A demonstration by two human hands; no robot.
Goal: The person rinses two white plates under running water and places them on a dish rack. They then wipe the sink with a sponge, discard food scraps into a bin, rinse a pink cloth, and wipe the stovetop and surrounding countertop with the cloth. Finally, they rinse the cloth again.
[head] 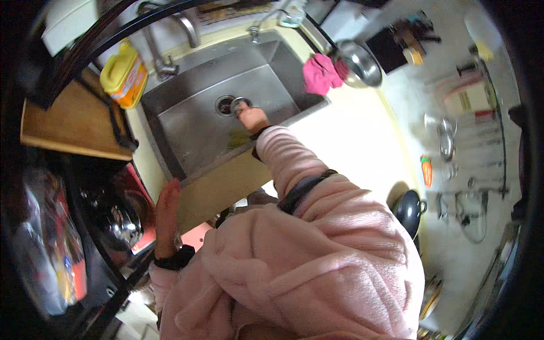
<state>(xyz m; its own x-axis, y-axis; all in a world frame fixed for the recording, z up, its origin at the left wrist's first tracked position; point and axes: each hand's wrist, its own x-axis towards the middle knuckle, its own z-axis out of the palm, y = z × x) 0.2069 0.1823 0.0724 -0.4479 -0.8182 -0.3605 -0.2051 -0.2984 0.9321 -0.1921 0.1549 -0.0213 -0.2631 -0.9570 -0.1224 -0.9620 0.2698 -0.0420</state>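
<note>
In the stainless-steel sink (187, 131), my right hand (255, 120) grips a small round metal piece (240, 103) that looks like a drain strainer. It is beside the open drain hole (224, 106), overlapping its right edge in this view. A yellowish-green item (239, 138), perhaps a scouring pad, lies on the sink floor near the front wall, partly hidden by the rim. My left hand (167, 208) holds nothing and is stretched out near the sink's front left corner, seen edge-on.
Left of the sink stands a yellow-and-orange jug (124, 76) behind a wooden board (72, 121). A curved faucet (159, 51) rises at the back. To the right are a pink cloth (321, 74) and a steel bowl (361, 63); a black lid (408, 212) sits farther along the counter.
</note>
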